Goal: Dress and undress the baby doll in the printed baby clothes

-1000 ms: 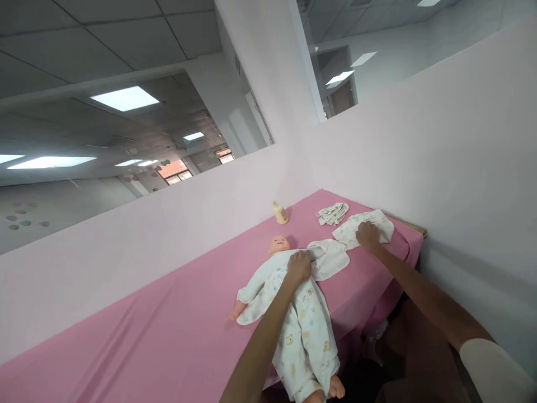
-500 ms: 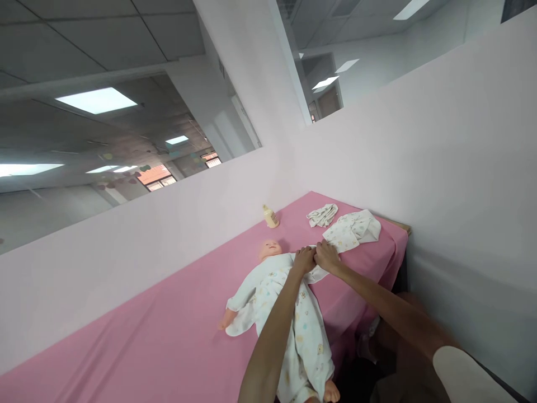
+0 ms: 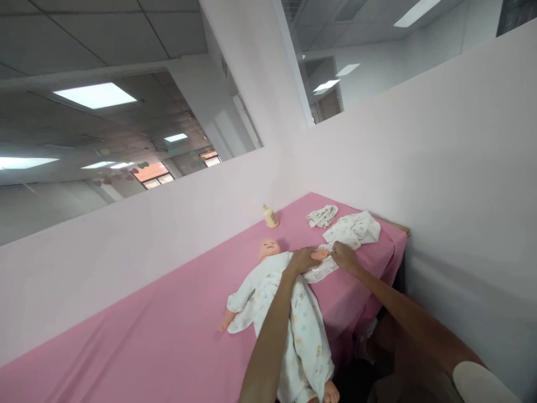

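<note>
Pink cloth bears the doll at six o'clock; its small hand, newly uncovered, suggests that arm's through. Left hand grips just behind it; right hand curls beside, hold unclear. Farther, towards four o'clock, printed clothes.

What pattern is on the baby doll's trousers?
White cloth trousers with small, scattered coloured prints; head view shows it.

Looks like smooth plastic on the doll's head, with soft, matt printed cloth for its clothes. Shows matt, lightly creased fabric on the table, rumpled thin cloth in the far bundle. Seems smooth plastic at the bottle, plain wood along the far right edge, smooth matt paint on the wall
</note>
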A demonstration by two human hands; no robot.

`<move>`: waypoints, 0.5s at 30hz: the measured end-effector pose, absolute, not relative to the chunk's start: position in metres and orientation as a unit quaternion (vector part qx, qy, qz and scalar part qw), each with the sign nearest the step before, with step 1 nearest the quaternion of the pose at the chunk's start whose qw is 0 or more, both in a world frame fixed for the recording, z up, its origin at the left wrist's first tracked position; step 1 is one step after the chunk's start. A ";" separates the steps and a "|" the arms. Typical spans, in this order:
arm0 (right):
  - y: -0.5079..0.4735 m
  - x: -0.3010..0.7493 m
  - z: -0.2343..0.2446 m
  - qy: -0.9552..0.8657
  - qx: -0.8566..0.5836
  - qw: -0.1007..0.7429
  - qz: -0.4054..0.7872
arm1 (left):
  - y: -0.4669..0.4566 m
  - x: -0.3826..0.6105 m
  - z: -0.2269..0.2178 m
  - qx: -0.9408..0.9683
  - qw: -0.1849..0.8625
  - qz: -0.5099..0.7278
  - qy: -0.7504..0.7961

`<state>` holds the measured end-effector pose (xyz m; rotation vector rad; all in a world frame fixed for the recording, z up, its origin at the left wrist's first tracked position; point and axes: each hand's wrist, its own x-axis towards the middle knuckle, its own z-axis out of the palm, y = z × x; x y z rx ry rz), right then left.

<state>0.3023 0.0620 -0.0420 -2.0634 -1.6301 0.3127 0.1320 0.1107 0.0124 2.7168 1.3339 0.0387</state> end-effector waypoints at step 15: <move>0.026 0.216 -0.046 -0.551 -0.503 0.533 0.399 | 0.094 0.092 0.022 0.840 0.005 0.186 0.510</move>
